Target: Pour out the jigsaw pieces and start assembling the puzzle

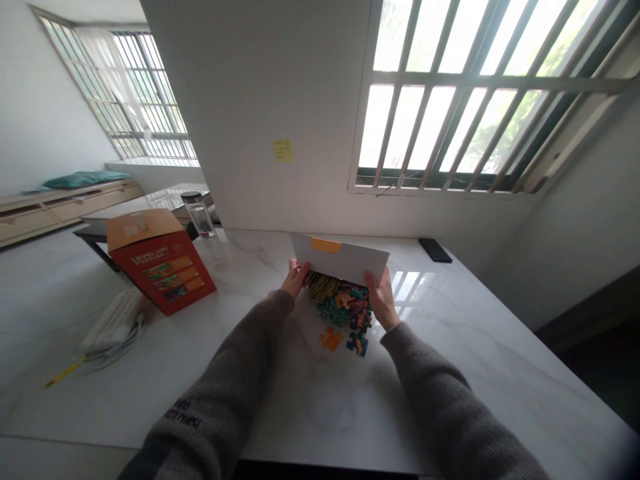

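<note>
My left hand (296, 277) and my right hand (382, 299) grip opposite ends of a white cardboard piece (350, 261) with an orange patch on its upper edge; it could be a tilted box or a folded sheet. Below it lies a heap of jigsaw puzzle pieces (337, 300) on the table, partly hidden by the cardboard. Nearer to me, an orange puzzle piece (331, 339) and a dark multicoloured puzzle piece (357, 344) rest just off the heap. Both thumbs press on the near face of the cardboard, and the other fingers are mostly hidden behind it.
On the left of the marble-patterned table (320, 413) stands a red puzzle box (173, 273) with its flap up. Beside it are a power strip (113, 323) with a cable, a yellow pencil-like stick (63, 375) and a clear bottle (199, 217). A black phone (435, 251) lies at the back right.
</note>
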`<state>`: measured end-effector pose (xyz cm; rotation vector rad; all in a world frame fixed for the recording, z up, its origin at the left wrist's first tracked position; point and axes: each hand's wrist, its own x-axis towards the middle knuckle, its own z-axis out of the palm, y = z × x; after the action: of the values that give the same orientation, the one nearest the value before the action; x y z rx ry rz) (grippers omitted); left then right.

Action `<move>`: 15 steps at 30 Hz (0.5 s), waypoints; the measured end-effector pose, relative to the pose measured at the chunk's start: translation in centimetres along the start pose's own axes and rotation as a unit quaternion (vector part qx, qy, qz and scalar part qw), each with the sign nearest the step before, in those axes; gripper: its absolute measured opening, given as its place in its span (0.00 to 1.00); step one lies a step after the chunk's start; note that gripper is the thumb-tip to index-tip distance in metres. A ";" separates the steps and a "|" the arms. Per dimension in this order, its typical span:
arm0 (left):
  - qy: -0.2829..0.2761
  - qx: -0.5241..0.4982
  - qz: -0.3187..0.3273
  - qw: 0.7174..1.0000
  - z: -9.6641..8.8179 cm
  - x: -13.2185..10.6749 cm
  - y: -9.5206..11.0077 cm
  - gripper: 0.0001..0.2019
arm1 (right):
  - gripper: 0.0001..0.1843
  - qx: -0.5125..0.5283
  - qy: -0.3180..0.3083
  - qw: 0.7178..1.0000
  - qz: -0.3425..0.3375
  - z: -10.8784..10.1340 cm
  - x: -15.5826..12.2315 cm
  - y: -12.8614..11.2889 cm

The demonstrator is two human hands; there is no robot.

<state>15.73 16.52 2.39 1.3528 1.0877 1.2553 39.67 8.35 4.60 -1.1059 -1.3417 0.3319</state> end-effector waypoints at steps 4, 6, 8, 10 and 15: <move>0.013 0.028 0.036 0.999 -0.5 -1.7 -0.8 0.21 | 0.26 -0.001 -0.033 0.999 -0.030 -0.2 0.4 0.4; 0.033 0.051 0.036 0.998 -0.5 -2.6 -1.1 0.21 | 0.26 0.012 -0.036 0.999 -0.023 -0.2 0.1 0.8; 0.048 0.076 0.038 0.995 -0.5 -3.5 -1.3 0.22 | 0.27 0.026 -0.034 0.999 -0.009 -0.2 -0.3 1.2; 0.054 0.097 0.052 0.992 -0.4 -4.2 -1.1 0.23 | 0.27 0.036 -0.029 0.999 -0.001 -0.2 -0.5 1.6; 0.050 0.107 0.086 0.989 -0.7 -3.3 0.2 0.22 | 0.27 0.047 -0.020 0.999 -0.010 0.4 1.1 1.8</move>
<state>14.80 13.24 2.08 1.5869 1.2244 1.3741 40.33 10.22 3.84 -1.0112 -1.3581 0.4007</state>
